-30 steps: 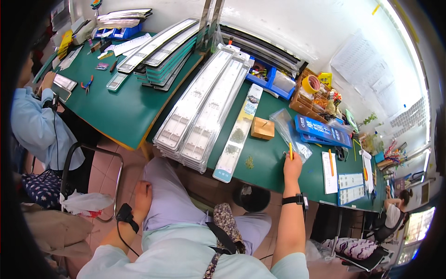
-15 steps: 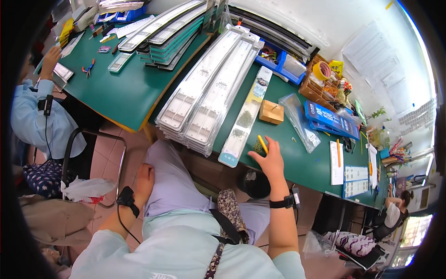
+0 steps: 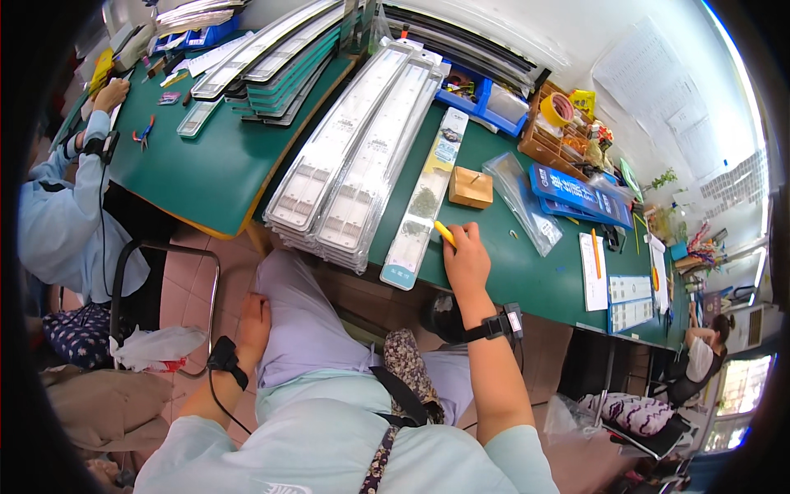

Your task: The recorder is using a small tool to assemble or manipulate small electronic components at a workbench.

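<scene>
My right hand is closed around a slim yellow stick-shaped tool, whose exact kind I cannot make out. The tool's tip reaches the right edge of a long narrow printed card strip, which lies slanted on the green table. Beyond the hand sits a small wooden block with a thin pin standing up from it. Left of the strip are tall stacks of long clear-wrapped packages. My left hand rests beside my left thigh, fingers laid out loosely and holding nothing.
Blue bins and a wooden organizer with a tape roll line the wall. To the right lie a clear bag, blue packets and a notepad. At the left table, a co-worker's hand is near red-blue pliers.
My right hand has moved left toward the strip and its fingers have closed more around the yellow tool. The left hand stays put. The co-worker's hand has shifted.
</scene>
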A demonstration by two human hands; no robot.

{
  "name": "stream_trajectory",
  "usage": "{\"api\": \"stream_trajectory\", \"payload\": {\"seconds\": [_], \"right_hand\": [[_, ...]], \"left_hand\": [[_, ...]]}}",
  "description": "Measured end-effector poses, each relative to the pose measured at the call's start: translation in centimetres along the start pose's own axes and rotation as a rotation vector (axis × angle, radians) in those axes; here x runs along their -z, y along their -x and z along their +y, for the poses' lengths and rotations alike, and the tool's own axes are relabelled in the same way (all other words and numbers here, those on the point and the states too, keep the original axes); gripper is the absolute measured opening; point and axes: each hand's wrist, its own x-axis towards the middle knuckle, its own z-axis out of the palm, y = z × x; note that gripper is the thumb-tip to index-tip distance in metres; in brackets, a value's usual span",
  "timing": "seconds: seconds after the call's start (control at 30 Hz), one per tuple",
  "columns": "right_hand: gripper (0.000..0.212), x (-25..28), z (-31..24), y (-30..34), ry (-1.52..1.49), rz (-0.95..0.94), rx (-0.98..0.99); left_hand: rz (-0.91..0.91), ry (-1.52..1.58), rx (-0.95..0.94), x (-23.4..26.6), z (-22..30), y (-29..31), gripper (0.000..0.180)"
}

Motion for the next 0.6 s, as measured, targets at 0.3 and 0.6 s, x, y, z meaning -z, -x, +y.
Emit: {"api": "stream_trajectory", "payload": {"seconds": [0.3,0.6], "right_hand": [[0.015,-0.1,2.0,0.2,0.089,-0.007,0.037],[0.015,3.2,8.1,2.4,0.152,-0.009,-0.038]], "left_hand": [[-0.042,-0.013,0.038,0.4,0.8,0.1,0.010],[-0.030,-0.058,-0.054,0.8,1.1,-0.2,0.008]]}}
